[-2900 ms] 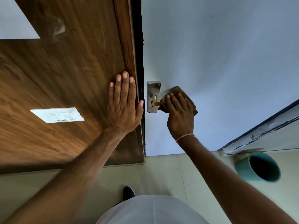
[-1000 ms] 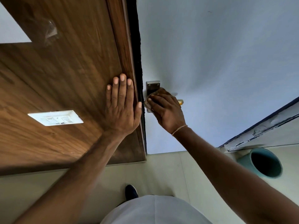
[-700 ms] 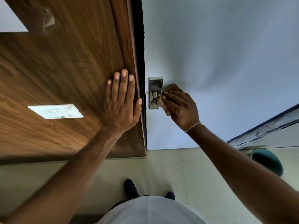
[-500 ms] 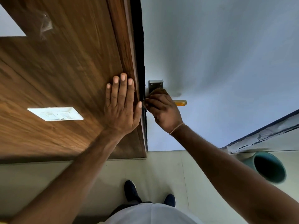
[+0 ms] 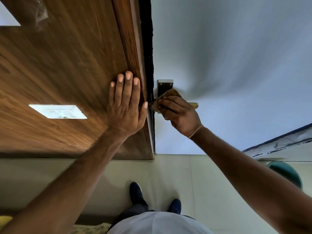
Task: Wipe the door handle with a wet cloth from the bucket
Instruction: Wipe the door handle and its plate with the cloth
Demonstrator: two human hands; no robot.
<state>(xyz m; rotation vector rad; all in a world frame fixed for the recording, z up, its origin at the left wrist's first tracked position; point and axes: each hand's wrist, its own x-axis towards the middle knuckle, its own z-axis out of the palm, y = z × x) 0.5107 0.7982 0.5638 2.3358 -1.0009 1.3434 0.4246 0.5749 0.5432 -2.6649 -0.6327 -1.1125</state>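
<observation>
One cloth under right-hand grip

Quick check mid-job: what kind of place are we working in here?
Likely an indoor room or hallway doorway: a white door with a metal handle plate, a wood-panelled wall carrying a switch plate, and tiled floor.

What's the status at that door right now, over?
Left hand flat on wood panel. Right hand presses brown cloth on door handle. Nothing in the way; bucket on floor, right.

Bare forearms, thin wristband, navy shoes
</observation>
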